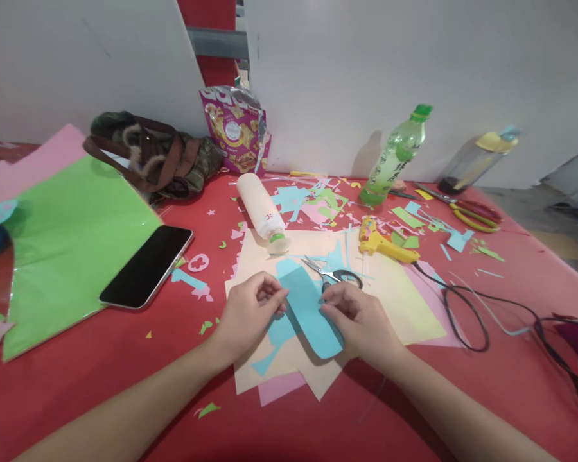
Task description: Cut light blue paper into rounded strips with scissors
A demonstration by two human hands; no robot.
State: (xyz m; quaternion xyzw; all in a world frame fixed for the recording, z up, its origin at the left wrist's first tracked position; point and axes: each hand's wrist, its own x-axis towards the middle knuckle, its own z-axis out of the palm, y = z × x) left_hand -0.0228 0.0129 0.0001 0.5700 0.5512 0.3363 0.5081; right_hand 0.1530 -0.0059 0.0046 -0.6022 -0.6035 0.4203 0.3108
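My left hand [248, 312] pinches the left edge of a blue paper strip [311, 308] with rounded ends. My right hand [361, 321] pinches the strip's right edge, fingers curled. The strip lies over cream paper sheets [390, 289] on the red table [125, 372]. Small black-handled scissors [332, 274] lie just beyond my right hand. A white glue bottle [261, 208] with a green neck lies on its side behind the strip.
A black phone [147, 266] rests on a green sheet [67, 244] at left. A yellow glue gun [383, 242] with its black cord [467, 314], a green drink bottle [395, 154], red-and-yellow scissors [472, 213], a snack bag [236, 131], a camouflage bag [158, 157] and paper scraps lie about.
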